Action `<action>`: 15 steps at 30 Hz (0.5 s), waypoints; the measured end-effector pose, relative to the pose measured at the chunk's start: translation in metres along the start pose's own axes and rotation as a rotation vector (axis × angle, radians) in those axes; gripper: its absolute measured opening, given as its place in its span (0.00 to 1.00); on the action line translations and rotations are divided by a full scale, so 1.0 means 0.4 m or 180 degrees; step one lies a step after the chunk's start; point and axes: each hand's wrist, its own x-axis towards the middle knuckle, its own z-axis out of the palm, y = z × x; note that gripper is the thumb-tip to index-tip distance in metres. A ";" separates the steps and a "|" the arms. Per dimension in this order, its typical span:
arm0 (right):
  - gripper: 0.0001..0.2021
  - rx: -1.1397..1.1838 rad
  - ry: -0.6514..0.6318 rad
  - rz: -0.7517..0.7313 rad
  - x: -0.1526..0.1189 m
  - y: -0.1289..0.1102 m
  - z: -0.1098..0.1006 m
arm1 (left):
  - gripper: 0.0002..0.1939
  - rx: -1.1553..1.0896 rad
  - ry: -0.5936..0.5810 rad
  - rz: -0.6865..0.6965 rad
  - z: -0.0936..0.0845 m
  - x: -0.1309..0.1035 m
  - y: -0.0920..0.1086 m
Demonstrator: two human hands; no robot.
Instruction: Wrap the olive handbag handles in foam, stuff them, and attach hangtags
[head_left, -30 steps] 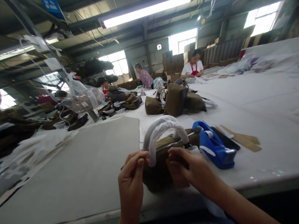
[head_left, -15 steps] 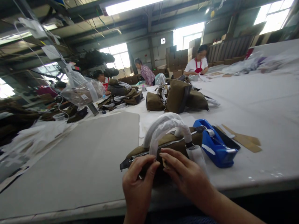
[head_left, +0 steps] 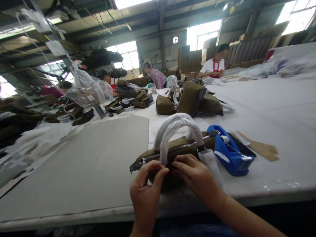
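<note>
Right now, we have both hands at the front side of an olive-brown bag (head_left: 181,144), which sits upright on the white table (head_left: 278,115) near its close edge. With our left hand (head_left: 146,189) we pinch the lower end of the front handle (head_left: 181,123), thumb and forefinger nearly closed on it and the other fingers curled in. Our right hand (head_left: 198,174) lies across from it, its fingers bent and held close together, their tips against the bag's front just beside the left fingertips. We cannot tell whether those right fingers grip anything, since the thumb is hidden beneath them. Both handles rise in arches wrapped in white material, and between them we see the zipper (head_left: 172,148) running along the top. At the right end of the front handle, a white wrapping (head_left: 209,163) hangs down from the metal ring. To our right, a blue tape dispenser (head_left: 232,154) stands just beside the bag, with a dark flat object (head_left: 244,146) behind it and brown card strips (head_left: 263,148) a little farther right. On our left lies a grey sheet (head_left: 106,174). Beyond the bag we see more olive bags (head_left: 192,98), grouped on the table, and a person in a red apron (head_left: 215,67) farther back.
</note>
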 end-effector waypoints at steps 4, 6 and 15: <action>0.05 -0.0095 -0.0072 -0.0115 0.006 0.008 -0.008 | 0.07 -0.0014 -0.0005 0.0011 0.001 0.000 0.000; 0.06 -0.0029 -0.0025 -0.0216 0.001 0.015 -0.014 | 0.07 -0.0021 0.0022 0.0026 0.002 0.001 0.000; 0.07 -0.0034 0.0039 -0.0293 -0.023 0.031 -0.027 | 0.08 -0.0092 0.0039 -0.0040 0.007 -0.004 -0.002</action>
